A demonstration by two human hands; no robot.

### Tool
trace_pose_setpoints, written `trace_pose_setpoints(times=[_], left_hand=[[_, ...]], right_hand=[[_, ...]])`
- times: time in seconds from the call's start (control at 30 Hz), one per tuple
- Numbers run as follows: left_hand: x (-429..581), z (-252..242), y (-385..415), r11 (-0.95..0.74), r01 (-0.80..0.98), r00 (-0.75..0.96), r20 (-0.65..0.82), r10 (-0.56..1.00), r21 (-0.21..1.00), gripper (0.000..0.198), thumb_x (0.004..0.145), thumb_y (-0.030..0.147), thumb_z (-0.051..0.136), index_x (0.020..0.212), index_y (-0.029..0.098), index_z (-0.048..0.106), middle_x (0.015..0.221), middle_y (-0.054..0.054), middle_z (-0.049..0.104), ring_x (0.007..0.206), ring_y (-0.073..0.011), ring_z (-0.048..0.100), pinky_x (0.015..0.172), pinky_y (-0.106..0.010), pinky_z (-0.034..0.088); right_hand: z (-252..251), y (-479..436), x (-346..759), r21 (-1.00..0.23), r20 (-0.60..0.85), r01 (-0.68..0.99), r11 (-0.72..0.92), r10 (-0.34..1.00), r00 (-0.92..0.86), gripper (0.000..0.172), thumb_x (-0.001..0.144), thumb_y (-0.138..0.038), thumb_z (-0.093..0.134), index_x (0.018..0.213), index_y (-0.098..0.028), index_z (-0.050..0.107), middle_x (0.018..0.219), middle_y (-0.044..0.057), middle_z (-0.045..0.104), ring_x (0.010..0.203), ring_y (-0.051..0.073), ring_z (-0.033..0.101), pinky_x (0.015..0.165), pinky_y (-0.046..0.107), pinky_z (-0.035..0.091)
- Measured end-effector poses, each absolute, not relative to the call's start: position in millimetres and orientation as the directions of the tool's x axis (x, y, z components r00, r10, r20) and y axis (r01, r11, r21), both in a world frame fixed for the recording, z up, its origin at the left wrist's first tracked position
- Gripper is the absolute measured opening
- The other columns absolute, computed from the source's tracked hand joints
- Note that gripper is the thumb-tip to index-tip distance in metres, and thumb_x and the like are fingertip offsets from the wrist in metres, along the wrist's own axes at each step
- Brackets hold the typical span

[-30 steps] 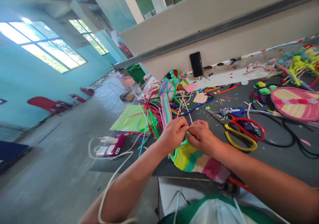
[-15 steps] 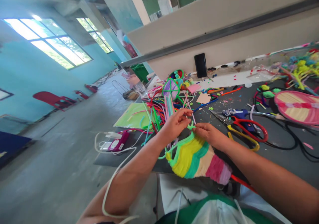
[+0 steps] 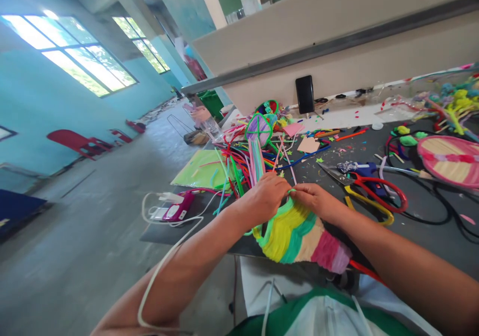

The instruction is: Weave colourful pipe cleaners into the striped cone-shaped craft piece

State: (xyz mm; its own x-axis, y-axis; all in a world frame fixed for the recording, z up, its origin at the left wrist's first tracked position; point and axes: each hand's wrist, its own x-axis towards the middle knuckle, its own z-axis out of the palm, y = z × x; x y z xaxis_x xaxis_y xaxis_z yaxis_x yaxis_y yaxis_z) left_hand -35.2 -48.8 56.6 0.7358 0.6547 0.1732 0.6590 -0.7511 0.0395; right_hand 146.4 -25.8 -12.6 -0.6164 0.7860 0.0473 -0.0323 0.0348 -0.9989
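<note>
A striped pipe-cleaner piece (image 3: 292, 236) hangs at the table's front edge, in bands of yellow, teal, beige, maroon and lilac. Along its upper rim runs a light green pipe cleaner (image 3: 285, 208). My right hand (image 3: 311, 199) pinches this green pipe cleaner at the rim's upper corner, thumb and fingers closed. Close against it, my left hand (image 3: 267, 194) is closed at the same spot, its fingertips partly hidden behind its back. Between the hands only a small green bit shows. A red stem (image 3: 364, 270) sticks out from the piece's lower right end.
Red-handled scissors (image 3: 381, 189) and a blue glue gun (image 3: 368, 170) lie to the right, with black cables. Several loose pipe cleaners (image 3: 234, 164) are heaped behind my left hand. A phone (image 3: 305, 94) leans on the wall. A purple power bank (image 3: 179, 207) with a white cable sits left.
My left hand has turned and come down to the right, closing at the green pipe cleaner beside my right hand. Its fingers were raised above the green ends before.
</note>
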Motion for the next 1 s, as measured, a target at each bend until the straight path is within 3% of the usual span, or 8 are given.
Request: trace_pose_setpoints(times=[0.1,0.2,0.3,0.37,0.43,0.57,0.7,1.0], left_hand=[[-34,53,-54,-0.697,0.716,0.690,0.123,0.714,0.032,0.020,0.087,0.010,0.040,0.087,0.014,0.059,0.083,-0.009,0.062,0.085,-0.0206,0.056,0.093,-0.041,0.038],[-36,52,-51,-0.646,0.750,0.648,0.042,0.761,0.143,0.019,0.086,0.014,0.041,0.074,0.015,0.056,0.074,-0.006,0.058,0.076,-0.0189,0.053,0.088,-0.038,0.039],[-41,56,-41,-0.476,0.751,0.606,-0.191,0.772,0.458,0.024,0.085,0.025,0.047,0.063,0.017,0.050,0.065,-0.002,0.053,0.066,-0.0153,0.050,0.069,-0.029,0.041],[-45,60,-33,-0.228,0.689,0.619,-0.396,0.678,0.688,0.028,0.084,0.034,0.051,0.061,0.017,0.051,0.060,0.000,0.052,0.060,-0.0128,0.049,0.062,-0.026,0.041],[-50,62,-29,0.023,0.609,0.648,-0.514,0.561,0.793,0.033,0.082,0.042,0.056,0.062,0.016,0.055,0.059,0.000,0.054,0.059,-0.0121,0.052,0.063,-0.025,0.042],[-60,60,-31,0.277,0.463,0.563,-0.521,0.642,0.842,0.040,0.077,0.053,0.065,0.082,0.013,0.066,0.078,-0.006,0.067,0.074,-0.0155,0.063,0.074,-0.028,0.045],[-62,57,-41,0.286,0.378,0.463,-0.448,0.765,0.880,0.051,0.079,0.057,0.061,0.107,0.014,0.062,0.093,-0.009,0.069,0.083,-0.0168,0.065,0.079,-0.030,0.047],[-47,50,-44,0.175,0.434,0.499,-0.397,0.770,0.884,0.042,0.076,0.055,0.065,0.072,0.014,0.056,0.066,0.001,0.057,0.064,-0.0097,0.053,0.063,-0.022,0.041]], right_hand=[[-11,-24,147,-0.969,0.134,0.082,0.235,0.771,-0.623,0.045,0.083,-0.058,0.048,0.065,-0.017,0.053,0.062,-0.003,0.041,0.061,0.011,0.037,0.056,0.026,0.030],[-10,-23,146,-0.888,0.233,0.157,0.432,0.718,-0.655,0.046,0.087,-0.055,0.042,0.059,-0.018,0.046,0.062,-0.002,0.041,0.062,0.013,0.040,0.059,0.027,0.031],[-13,-25,142,-0.792,0.321,0.189,0.581,0.659,-0.680,0.046,0.090,-0.050,0.039,0.057,-0.019,0.039,0.060,-0.002,0.041,0.062,0.013,0.041,0.064,0.029,0.033],[-16,-27,139,-0.750,0.363,0.182,0.636,0.626,-0.690,0.043,0.092,-0.045,0.039,0.057,-0.019,0.040,0.060,-0.002,0.042,0.064,0.013,0.043,0.069,0.030,0.033],[-18,-28,137,-0.732,0.376,0.173,0.659,0.603,-0.704,0.040,0.092,-0.041,0.039,0.058,-0.019,0.040,0.060,-0.002,0.042,0.064,0.013,0.043,0.072,0.030,0.033],[-16,-25,140,-0.752,0.349,0.189,0.631,0.624,-0.699,0.042,0.092,-0.042,0.038,0.056,-0.019,0.037,0.057,-0.003,0.038,0.060,0.012,0.041,0.068,0.029,0.032],[-16,-24,141,-0.769,0.329,0.217,0.602,0.663,-0.672,0.043,0.091,-0.043,0.039,0.055,-0.019,0.038,0.056,-0.003,0.040,0.060,0.011,0.041,0.070,0.029,0.032],[-19,-26,140,-0.759,0.255,0.297,0.580,0.684,-0.683,0.034,0.087,-0.037,0.042,0.058,-0.018,0.044,0.061,-0.003,0.048,0.068,0.013,0.050,0.094,0.040,0.028]])
